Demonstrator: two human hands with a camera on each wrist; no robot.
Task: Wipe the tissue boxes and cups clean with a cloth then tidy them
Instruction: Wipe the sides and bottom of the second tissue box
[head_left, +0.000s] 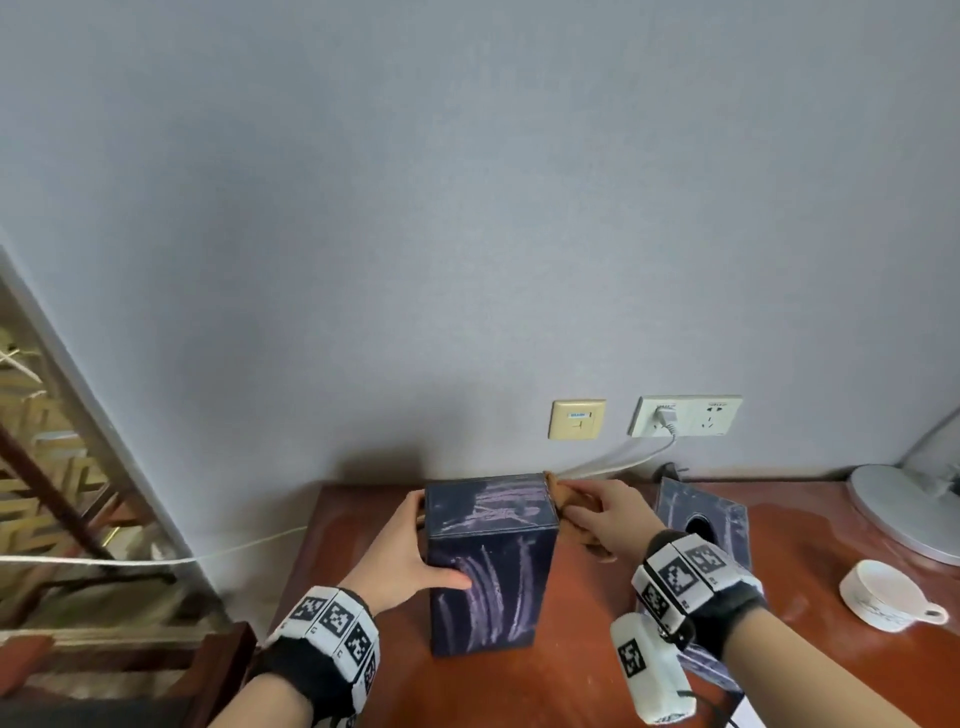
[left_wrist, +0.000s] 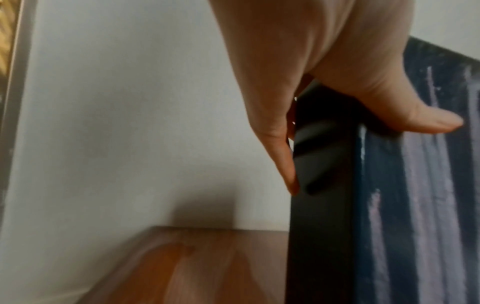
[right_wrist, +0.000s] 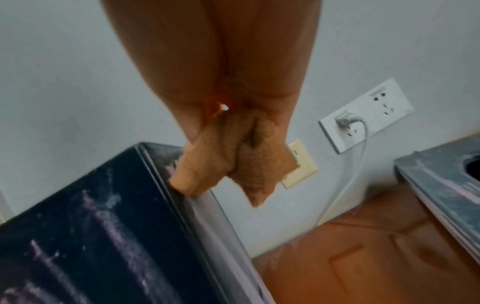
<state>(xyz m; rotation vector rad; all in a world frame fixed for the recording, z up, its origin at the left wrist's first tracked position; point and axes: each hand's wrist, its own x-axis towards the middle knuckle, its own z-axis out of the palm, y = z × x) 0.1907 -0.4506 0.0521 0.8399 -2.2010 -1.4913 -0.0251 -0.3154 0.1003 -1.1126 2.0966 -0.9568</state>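
Task looks early on, nothing visibly clean yet. Dark tissue box (head_left: 491, 558) stands upright on the tabletop (head_left: 587, 675), near the wall, still streaked w/ pale chalky marks on its top and front face. Left hand (head_left: 402, 556) braces it: palm and fingers against the box's left side, thumb across the front face, a steadying wrap rather than a tight squeeze. Right hand (head_left: 602, 512) is at the box's top right edge, fingers closed round a bunched tan cloth (head_left: 558, 493), which touches that edge in the right wrist view. So wiping of this box is judged to be just under way; the marks on top and front are still there, and the back and right faces can't be judged.

Second tissue box (head_left: 701, 519) lies to the right of the upright box, behind the right hand, round opening facing up, also smeared w/ pale marks, untouched as far as shows. White cup (head_left: 880, 597) sits further right of the upright box, tilted over w/ handle toward the person; can't tell if it's dirty. Only one cup in view.

Left to do, probably: finish this box, do the 2nd box, do the cup(s), then tidy everything
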